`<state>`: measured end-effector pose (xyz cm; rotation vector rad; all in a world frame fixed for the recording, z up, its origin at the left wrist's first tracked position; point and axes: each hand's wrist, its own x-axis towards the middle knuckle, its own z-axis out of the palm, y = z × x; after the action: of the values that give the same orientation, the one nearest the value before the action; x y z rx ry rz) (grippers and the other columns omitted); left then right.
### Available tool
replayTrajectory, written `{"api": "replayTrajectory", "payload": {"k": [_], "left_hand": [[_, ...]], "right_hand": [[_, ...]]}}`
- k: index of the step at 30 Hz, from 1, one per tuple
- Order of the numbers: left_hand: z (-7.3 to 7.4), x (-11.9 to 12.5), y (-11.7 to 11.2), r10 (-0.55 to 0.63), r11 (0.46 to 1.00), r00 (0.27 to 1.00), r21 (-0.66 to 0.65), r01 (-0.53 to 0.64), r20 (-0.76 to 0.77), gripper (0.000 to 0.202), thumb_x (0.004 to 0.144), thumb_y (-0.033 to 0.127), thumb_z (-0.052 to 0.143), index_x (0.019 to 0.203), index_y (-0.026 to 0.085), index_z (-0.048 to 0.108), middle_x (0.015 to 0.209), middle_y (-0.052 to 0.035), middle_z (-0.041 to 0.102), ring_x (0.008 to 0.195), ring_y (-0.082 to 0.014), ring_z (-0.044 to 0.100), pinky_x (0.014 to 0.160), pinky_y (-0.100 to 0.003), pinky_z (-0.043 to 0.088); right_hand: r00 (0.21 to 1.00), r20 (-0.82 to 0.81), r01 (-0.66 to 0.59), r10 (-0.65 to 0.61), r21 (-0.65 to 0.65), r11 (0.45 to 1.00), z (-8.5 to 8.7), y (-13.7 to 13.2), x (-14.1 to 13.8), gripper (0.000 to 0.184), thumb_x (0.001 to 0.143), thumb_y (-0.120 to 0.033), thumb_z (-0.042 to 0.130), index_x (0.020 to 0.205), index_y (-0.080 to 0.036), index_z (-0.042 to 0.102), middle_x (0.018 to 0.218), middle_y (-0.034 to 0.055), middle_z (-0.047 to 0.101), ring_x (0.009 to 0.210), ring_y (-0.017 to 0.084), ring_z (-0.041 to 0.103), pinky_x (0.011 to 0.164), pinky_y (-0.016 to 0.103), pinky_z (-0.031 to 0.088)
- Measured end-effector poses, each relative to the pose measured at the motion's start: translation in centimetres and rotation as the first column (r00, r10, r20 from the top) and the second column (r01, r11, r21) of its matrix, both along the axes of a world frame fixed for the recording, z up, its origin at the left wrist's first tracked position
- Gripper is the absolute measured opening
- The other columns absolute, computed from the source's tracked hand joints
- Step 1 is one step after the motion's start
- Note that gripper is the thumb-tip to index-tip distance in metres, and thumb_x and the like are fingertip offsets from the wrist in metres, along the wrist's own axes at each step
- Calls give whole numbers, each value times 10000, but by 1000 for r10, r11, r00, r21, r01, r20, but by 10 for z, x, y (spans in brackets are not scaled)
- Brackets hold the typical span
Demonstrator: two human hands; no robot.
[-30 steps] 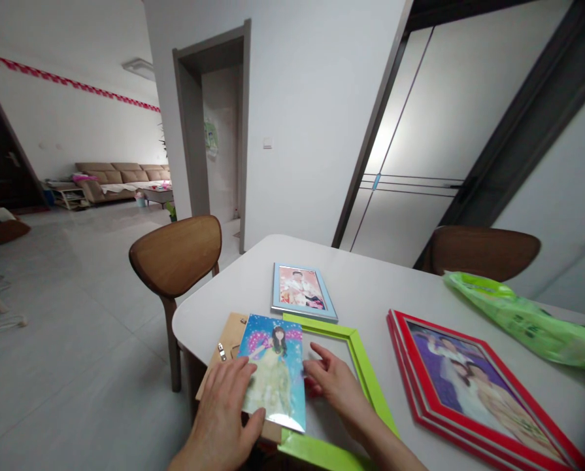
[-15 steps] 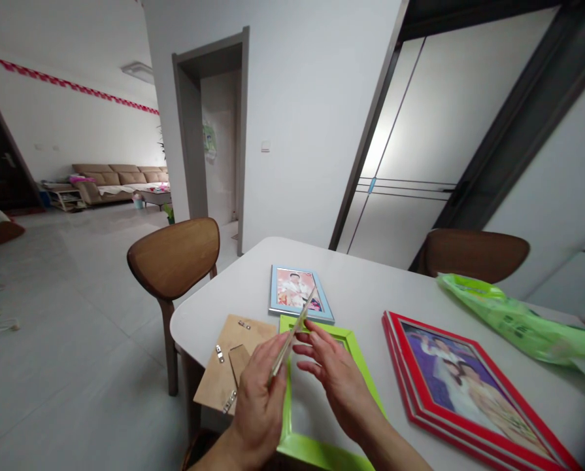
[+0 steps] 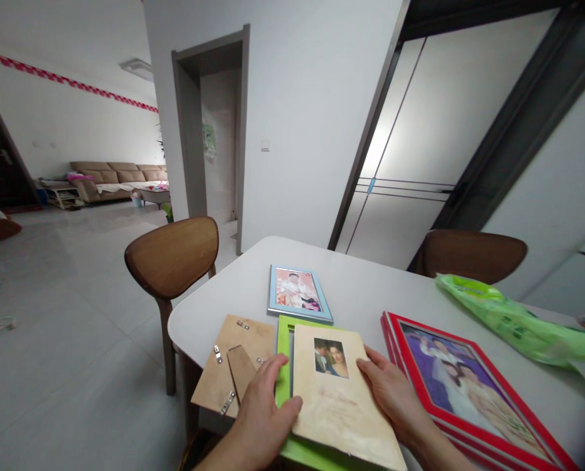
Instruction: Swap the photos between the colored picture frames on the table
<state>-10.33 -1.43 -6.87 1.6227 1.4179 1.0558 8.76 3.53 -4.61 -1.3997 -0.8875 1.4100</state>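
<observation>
A cream-coloured card (image 3: 338, 399) with a small portrait print near its top lies over the green photo frame (image 3: 284, 340) on the white table (image 3: 370, 288). My left hand (image 3: 263, 418) grips the card's left edge, thumb on top. At the card's right edge rests my right hand (image 3: 395, 399), its fingers pressed against the side. A brown backing board (image 3: 228, 366) with metal clips lies just left of the green frame.
A blue-framed photo (image 3: 297, 291) lies beyond the green frame. A stack of red frames (image 3: 463, 386) sits to the right, with a green plastic bag (image 3: 512, 317) behind it. Wooden chairs stand at the left (image 3: 172, 258) and far right (image 3: 473, 252).
The photo was lifted off the backing board, turned on edge between my hands, and now lies flipped over on the green frame with its cream side up.
</observation>
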Motion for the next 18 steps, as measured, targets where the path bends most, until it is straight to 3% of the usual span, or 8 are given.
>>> {"api": "replayTrajectory", "payload": {"k": [5,9,12,14,15,18], "left_hand": [[0,1,-8,-153,987,937,-7,159,-315,541,649,219,532,1166,84,446,1277,-141,382,1178,-251,327,995,-371,246],[5,2,-11,-230,969,863,-20,248,-450,540,643,224,552,1155,86,453,1287,-144,367,1193,-255,300,994,-394,242],[11,3,-11,-275,955,815,-50,291,-510,544,632,238,581,1144,93,463,1290,-145,361,1202,-265,281,993,-413,234],[13,5,-10,-293,950,799,-62,307,-525,546,633,256,597,1139,94,467,1291,-148,359,1205,-269,273,994,-415,230],[14,6,-10,-303,946,794,-68,316,-527,546,635,263,602,1136,92,470,1288,-150,363,1206,-269,271,994,-413,230],[16,8,-11,-330,937,781,-83,339,-530,545,633,249,610,1134,83,471,1285,-156,366,1206,-265,273,995,-403,230]], "right_hand": [[990,118,-80,76,30,996,-19,14,1,517,632,-175,433,1148,-150,448,716,46,683,545,174,621,459,239,451],[974,209,-103,83,88,991,-32,22,2,494,642,-205,434,1130,-138,468,716,38,680,540,170,613,468,241,442],[938,334,-141,94,119,983,-30,22,4,465,669,-258,424,1115,-136,482,726,41,677,566,184,611,498,264,445],[846,527,-195,84,160,968,-25,21,5,417,683,-270,416,1067,-138,514,787,63,670,649,198,613,565,278,444],[759,648,-230,59,182,956,-22,20,4,388,694,-275,410,1038,-142,528,825,78,662,700,205,608,603,284,436],[383,924,-316,-13,144,938,-18,18,4,333,738,-323,369,947,-143,555,848,122,630,752,237,585,626,316,402]]}}
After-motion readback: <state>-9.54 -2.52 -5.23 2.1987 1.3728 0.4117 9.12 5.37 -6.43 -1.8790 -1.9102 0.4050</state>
